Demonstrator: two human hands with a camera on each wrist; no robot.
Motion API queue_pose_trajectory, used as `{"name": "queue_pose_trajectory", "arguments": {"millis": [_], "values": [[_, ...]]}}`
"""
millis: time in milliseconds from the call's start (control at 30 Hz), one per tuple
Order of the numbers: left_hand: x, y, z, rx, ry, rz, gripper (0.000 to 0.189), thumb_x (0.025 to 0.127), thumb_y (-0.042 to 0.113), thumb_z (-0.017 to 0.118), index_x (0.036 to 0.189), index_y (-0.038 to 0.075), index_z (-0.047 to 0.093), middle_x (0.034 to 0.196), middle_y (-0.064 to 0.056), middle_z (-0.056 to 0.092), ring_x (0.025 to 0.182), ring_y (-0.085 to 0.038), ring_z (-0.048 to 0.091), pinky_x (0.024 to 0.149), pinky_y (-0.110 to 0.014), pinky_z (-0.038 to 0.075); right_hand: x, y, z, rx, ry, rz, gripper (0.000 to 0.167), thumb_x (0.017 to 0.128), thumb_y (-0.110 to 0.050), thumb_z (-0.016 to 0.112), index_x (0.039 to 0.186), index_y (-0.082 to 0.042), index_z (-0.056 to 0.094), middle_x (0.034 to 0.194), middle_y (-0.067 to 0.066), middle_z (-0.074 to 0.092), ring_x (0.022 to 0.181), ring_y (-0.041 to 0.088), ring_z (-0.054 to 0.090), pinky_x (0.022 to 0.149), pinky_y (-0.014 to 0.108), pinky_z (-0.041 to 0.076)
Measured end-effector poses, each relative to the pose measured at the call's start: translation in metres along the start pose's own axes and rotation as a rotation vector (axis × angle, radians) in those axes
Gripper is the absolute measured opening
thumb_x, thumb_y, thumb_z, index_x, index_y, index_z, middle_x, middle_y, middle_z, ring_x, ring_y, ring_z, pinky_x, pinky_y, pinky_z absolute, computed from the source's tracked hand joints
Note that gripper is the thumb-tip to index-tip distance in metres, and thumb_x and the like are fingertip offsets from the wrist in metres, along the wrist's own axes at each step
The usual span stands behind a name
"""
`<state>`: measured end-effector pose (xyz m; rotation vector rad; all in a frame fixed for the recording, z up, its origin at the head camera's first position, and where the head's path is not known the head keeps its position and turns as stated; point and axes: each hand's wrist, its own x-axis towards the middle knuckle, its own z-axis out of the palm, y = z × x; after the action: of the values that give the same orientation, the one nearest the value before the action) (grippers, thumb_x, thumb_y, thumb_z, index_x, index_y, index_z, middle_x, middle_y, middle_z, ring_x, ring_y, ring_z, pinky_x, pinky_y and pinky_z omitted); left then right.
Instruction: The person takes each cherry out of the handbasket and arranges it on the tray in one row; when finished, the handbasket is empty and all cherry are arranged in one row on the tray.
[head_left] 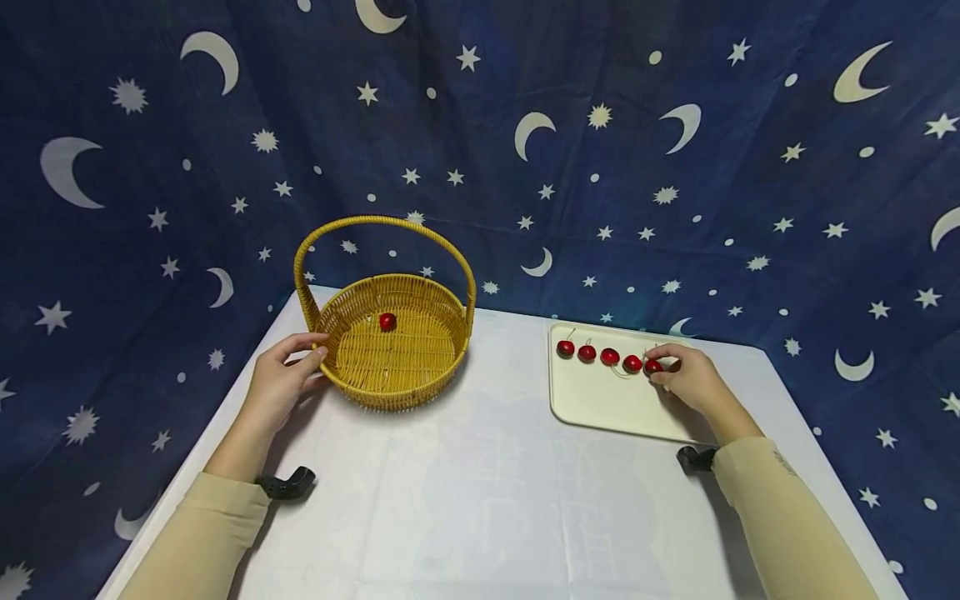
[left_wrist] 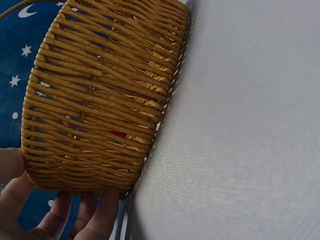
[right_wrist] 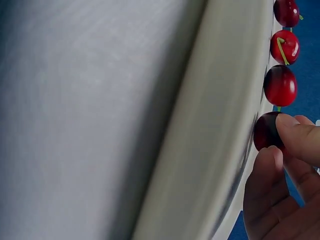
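Observation:
A yellow woven basket with a tall arched handle stands at the left of the table. My left hand holds its left rim; in the left wrist view the fingers lie against the woven wall. Inside the basket is one red cherry. At the right, my right hand pinches the end cherry of a row between thumb and fingers, over the cream tray. Several other dark red cherries with green stems continue that row leftward along the tray's far side.
A white cloth covers the table, with a stretch of it between basket and tray. Behind stands a dark blue curtain printed with moons and stars, close to the table's back edge. Both wrists wear black camera mounts.

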<state>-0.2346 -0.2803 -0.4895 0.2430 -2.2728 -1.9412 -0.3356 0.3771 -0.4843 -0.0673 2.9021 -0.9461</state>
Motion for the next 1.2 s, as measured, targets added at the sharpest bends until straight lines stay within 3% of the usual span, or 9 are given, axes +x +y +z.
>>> {"name": "queue_pose_trajectory", "arguments": {"millis": [400, 567, 733, 833, 1100, 1200], "values": [[0.000, 0.002, -0.001, -0.023, -0.008, 0.002, 0.040, 0.108, 0.020, 0.066, 0.143, 0.000, 0.063, 0.123, -0.001, 0.054, 0.101, -0.008, 0.072, 0.087, -0.029, 0.068, -0.008, -0.005, -0.010, -0.044, 0.016, 0.004, 0.041, 0.095, -0.003, 0.076, 0.136, -0.004, 0.069, 0.114, 0.025, 0.071, 0.073, 0.020, 0.067, 0.059, 0.026, 0.057], [0.001, 0.001, -0.001, -0.028, -0.008, 0.002, 0.043, 0.108, 0.020, 0.066, 0.144, -0.002, 0.061, 0.122, -0.001, 0.054, 0.100, -0.008, 0.071, 0.087, -0.030, 0.069, -0.019, -0.022, -0.016, -0.011, 0.058, 0.010, 0.041, 0.097, -0.003, 0.075, 0.138, -0.005, 0.068, 0.122, 0.026, 0.069, 0.082, 0.027, 0.068, 0.063, 0.029, 0.061], [0.001, 0.001, -0.002, -0.034, -0.008, -0.006, 0.042, 0.107, 0.021, 0.068, 0.144, 0.000, 0.062, 0.121, 0.000, 0.054, 0.100, -0.007, 0.071, 0.086, -0.030, 0.069, -0.034, -0.060, -0.016, 0.058, 0.080, -0.115, 0.039, 0.097, -0.001, 0.076, 0.136, -0.007, 0.069, 0.131, 0.024, 0.068, 0.092, 0.025, 0.069, 0.070, 0.034, 0.068], [0.001, 0.003, -0.002, -0.031, -0.007, -0.007, 0.043, 0.107, 0.021, 0.068, 0.144, -0.001, 0.062, 0.121, 0.000, 0.053, 0.101, -0.008, 0.071, 0.086, -0.029, 0.069, -0.042, -0.092, -0.007, 0.088, 0.072, -0.207, 0.037, 0.096, -0.001, 0.077, 0.132, -0.008, 0.072, 0.133, 0.020, 0.071, 0.091, 0.018, 0.070, 0.068, 0.028, 0.065], [0.001, 0.002, -0.002, -0.018, -0.010, -0.005, 0.042, 0.108, 0.021, 0.067, 0.144, 0.001, 0.063, 0.121, 0.000, 0.053, 0.102, -0.008, 0.070, 0.086, -0.028, 0.069, -0.058, -0.181, 0.045, 0.250, -0.065, -0.435, 0.036, 0.092, 0.003, 0.079, 0.125, -0.011, 0.076, 0.124, 0.017, 0.076, 0.092, 0.018, 0.075, 0.074, 0.028, 0.066], [0.000, 0.000, -0.002, -0.016, -0.006, -0.014, 0.041, 0.108, 0.021, 0.067, 0.143, 0.002, 0.063, 0.121, 0.000, 0.053, 0.101, -0.007, 0.070, 0.085, -0.028, 0.069, -0.062, -0.210, 0.069, 0.287, -0.121, -0.501, 0.037, 0.093, 0.001, 0.080, 0.126, -0.015, 0.076, 0.123, 0.010, 0.078, 0.095, 0.015, 0.075, 0.079, 0.031, 0.066]]}}
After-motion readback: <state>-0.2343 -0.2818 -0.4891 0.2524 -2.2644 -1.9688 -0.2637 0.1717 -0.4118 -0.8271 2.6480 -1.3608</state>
